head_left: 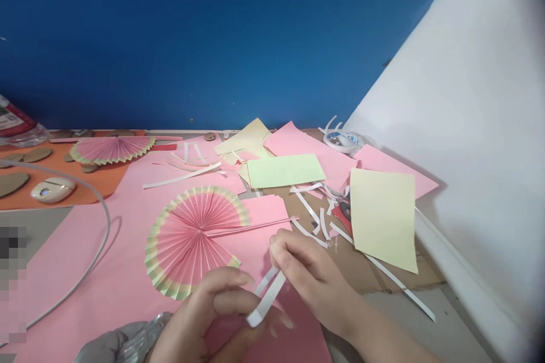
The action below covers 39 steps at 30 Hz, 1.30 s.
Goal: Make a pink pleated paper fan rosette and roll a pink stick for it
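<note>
My left hand (213,312) is at the bottom centre, fingers curled round the lower end of a white paper strip (267,298). My right hand (304,269) comes in from the lower right and pinches the upper end of the same strip. Both hands hover over a large pink sheet (106,272). Just beyond them lies a pleated pink paper fan (187,238) with a yellow-green edge, spread open most of the way round.
A second pleated fan (111,148) lies at the back left on an orange sheet (51,195). Yellow, green and pink papers (383,215) and several white strips are scattered to the right. A tape roll (343,140), a white cable (91,249) and a white board (477,153) border the area.
</note>
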Available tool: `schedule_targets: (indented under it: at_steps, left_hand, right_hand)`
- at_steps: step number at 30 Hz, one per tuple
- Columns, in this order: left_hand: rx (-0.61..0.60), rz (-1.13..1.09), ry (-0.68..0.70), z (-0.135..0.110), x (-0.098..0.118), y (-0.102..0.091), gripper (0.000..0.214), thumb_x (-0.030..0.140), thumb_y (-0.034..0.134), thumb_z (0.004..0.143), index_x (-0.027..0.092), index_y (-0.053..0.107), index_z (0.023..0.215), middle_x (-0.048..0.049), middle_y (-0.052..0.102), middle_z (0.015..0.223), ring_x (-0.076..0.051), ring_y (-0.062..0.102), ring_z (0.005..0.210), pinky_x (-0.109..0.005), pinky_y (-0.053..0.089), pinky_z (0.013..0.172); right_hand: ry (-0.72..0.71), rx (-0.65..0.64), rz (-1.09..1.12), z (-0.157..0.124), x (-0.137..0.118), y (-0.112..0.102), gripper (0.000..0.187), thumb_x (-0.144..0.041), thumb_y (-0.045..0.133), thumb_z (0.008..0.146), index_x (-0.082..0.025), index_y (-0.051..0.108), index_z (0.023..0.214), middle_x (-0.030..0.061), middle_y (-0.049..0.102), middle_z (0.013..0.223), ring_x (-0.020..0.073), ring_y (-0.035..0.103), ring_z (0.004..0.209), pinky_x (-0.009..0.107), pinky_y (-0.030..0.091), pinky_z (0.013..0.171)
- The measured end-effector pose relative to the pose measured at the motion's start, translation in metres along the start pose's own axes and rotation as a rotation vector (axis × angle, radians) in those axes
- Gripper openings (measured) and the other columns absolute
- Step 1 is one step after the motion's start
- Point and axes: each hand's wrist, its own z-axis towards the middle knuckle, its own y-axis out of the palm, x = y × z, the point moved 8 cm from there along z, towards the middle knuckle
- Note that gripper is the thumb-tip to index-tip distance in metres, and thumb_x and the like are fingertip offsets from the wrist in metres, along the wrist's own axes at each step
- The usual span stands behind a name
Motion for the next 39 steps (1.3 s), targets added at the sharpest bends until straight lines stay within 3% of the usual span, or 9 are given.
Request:
schedule_targets:
  at_steps: [4, 7, 10, 14, 23, 26, 30, 33, 39]
  left_hand:
    - [0.012, 0.216, 0.021, 0.011, 0.015, -0.013, 0.054, 0.043, 0.060, 0.081, 0.031, 0.033, 0.126, -0.0057, 0.060, 0.117, -0.020, 0.059, 0.105, -0.027, 0.049, 0.088]
    - [-0.079, 0.634, 0.002, 0.034, 0.024, -0.029, 0.020, 0.032, 0.050, 0.088, 0.029, 0.050, 0.108, -0.0032, 0.060, 0.104, -0.022, 0.057, 0.099, -0.034, 0.047, 0.083]
    - [-0.105, 1.029, -0.027, 0.057, 0.023, -0.054, 0.019, 0.039, 0.051, 0.085, 0.025, 0.060, 0.094, -0.0049, 0.059, 0.101, -0.028, 0.052, 0.096, -0.047, 0.039, 0.084]
    - [-0.145, 1.198, -0.009, 0.068, 0.008, -0.064, 0.021, 0.038, 0.050, 0.085, 0.023, 0.066, 0.084, -0.0051, 0.060, 0.091, -0.027, 0.050, 0.088, -0.042, 0.039, 0.074]
    - [-0.131, 1.123, 0.054, 0.064, 0.006, -0.056, 0.023, 0.028, 0.042, 0.089, 0.021, 0.061, 0.078, -0.0054, 0.063, 0.088, -0.026, 0.053, 0.086, -0.041, 0.038, 0.077]
    - [-0.107, 0.904, -0.069, 0.060, 0.006, -0.058, 0.025, 0.032, 0.038, 0.092, 0.021, 0.056, 0.079, -0.0018, 0.062, 0.075, -0.021, 0.056, 0.073, -0.034, 0.042, 0.071]
    - [-0.056, 0.429, -0.354, 0.049, -0.003, -0.052, 0.027, 0.041, 0.036, 0.093, 0.021, 0.051, 0.081, 0.0051, 0.054, 0.059, -0.012, 0.052, 0.052, -0.022, 0.039, 0.051]
    - [-0.088, 0.230, -0.468, 0.044, -0.010, -0.043, 0.025, 0.043, 0.042, 0.091, 0.021, 0.054, 0.090, 0.0041, 0.056, 0.064, -0.012, 0.053, 0.058, -0.021, 0.040, 0.054]
    - [-0.157, -0.077, -0.583, 0.038, -0.029, -0.031, 0.027, 0.038, 0.047, 0.089, 0.020, 0.053, 0.108, -0.0004, 0.062, 0.075, -0.011, 0.051, 0.059, -0.021, 0.039, 0.052]
  right_hand:
    - [-0.014, 0.099, 0.260, 0.001, 0.010, -0.012, 0.036, -0.037, 0.038, 0.094, -0.020, 0.034, 0.062, -0.0044, 0.032, 0.059, 0.0115, 0.033, 0.054, 0.026, 0.030, 0.053]
    - [-0.016, 0.178, 0.455, 0.003, 0.018, -0.021, 0.039, -0.039, 0.041, 0.094, -0.021, 0.035, 0.060, -0.0057, 0.028, 0.055, 0.0106, 0.025, 0.049, 0.026, 0.027, 0.048]
    - [-0.012, 0.222, 0.496, 0.003, 0.019, -0.025, 0.039, -0.040, 0.043, 0.093, -0.020, 0.036, 0.060, -0.0059, 0.028, 0.054, 0.0106, 0.024, 0.049, 0.026, 0.026, 0.047]
    - [-0.008, 0.215, 0.504, 0.003, 0.016, -0.022, 0.039, -0.038, 0.042, 0.094, -0.020, 0.036, 0.060, -0.0051, 0.031, 0.055, 0.0110, 0.028, 0.051, 0.026, 0.028, 0.050]
    - [-0.003, 0.206, 0.671, 0.005, 0.020, -0.022, 0.036, -0.037, 0.046, 0.092, -0.020, 0.038, 0.061, -0.0052, 0.029, 0.057, 0.0104, 0.027, 0.050, 0.026, 0.025, 0.050]
    - [-0.010, 0.211, 0.623, 0.004, 0.018, -0.024, 0.037, -0.038, 0.043, 0.093, -0.020, 0.036, 0.062, -0.0053, 0.027, 0.058, 0.0104, 0.025, 0.051, 0.025, 0.024, 0.049]
    - [-0.022, 0.166, 0.309, 0.001, 0.008, -0.021, 0.036, -0.040, 0.042, 0.094, -0.020, 0.035, 0.064, -0.0049, 0.030, 0.061, 0.0106, 0.029, 0.053, 0.025, 0.026, 0.051]
    - [-0.103, 0.131, -0.021, -0.003, -0.007, -0.018, 0.030, -0.034, 0.048, 0.091, -0.021, 0.036, 0.067, -0.0049, 0.034, 0.062, 0.0107, 0.034, 0.054, 0.025, 0.027, 0.051]
    - [-0.626, 0.375, -0.642, -0.025, -0.053, -0.016, 0.023, -0.015, 0.052, 0.086, -0.020, 0.036, 0.071, -0.0049, 0.037, 0.059, 0.0117, 0.032, 0.055, 0.027, 0.026, 0.055]
